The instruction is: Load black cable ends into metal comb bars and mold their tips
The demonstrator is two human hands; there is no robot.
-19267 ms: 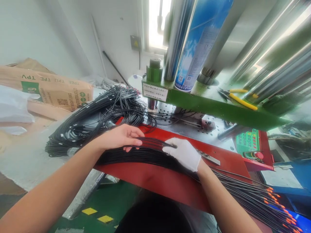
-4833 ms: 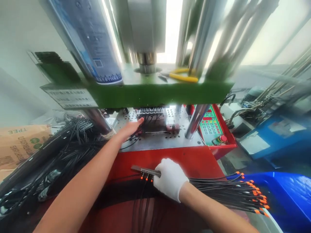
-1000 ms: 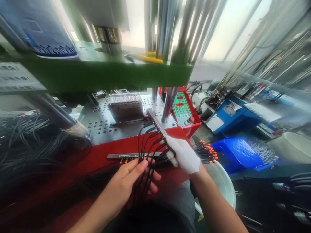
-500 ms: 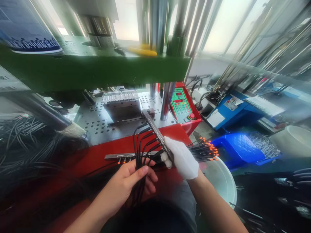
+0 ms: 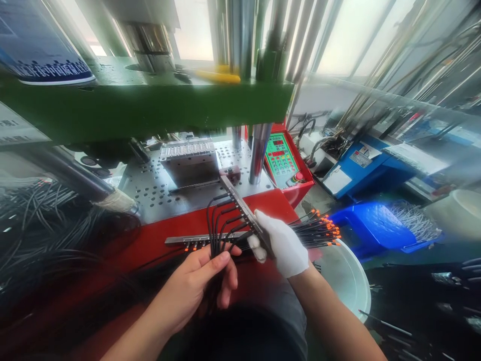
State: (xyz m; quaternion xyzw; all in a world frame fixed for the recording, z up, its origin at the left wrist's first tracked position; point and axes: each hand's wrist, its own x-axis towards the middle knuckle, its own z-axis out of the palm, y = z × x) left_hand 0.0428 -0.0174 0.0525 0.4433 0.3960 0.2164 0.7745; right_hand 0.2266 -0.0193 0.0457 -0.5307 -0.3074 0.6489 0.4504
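Note:
My bare left hand [image 5: 208, 273] is closed round a bunch of black cables [image 5: 213, 228], thumb on top. These cables arch up and join one side of a narrow metal bar [image 5: 240, 203], which is held tilted. My right hand [image 5: 285, 245], in a white glove, grips the near end of that bar. A second metal bar [image 5: 188, 239], with orange-tipped cable ends along it, lies on the red surface [image 5: 154, 245] behind my left hand. Beyond the far end of the held bar sits a metal mould block [image 5: 190, 163] on the perforated press plate [image 5: 154, 193].
A green press beam [image 5: 150, 110] spans above the plate, with a steel post [image 5: 259, 155] at right. Beside it stands a red control box [image 5: 281, 160]. Orange-tipped cables [image 5: 319, 230] lie over a white tub [image 5: 353, 276]. Further right is a blue bin [image 5: 364, 225].
The view has shifted slightly. Both hands keep their hold on the cables and the bar, and the fingers of my left hand have curled a little.

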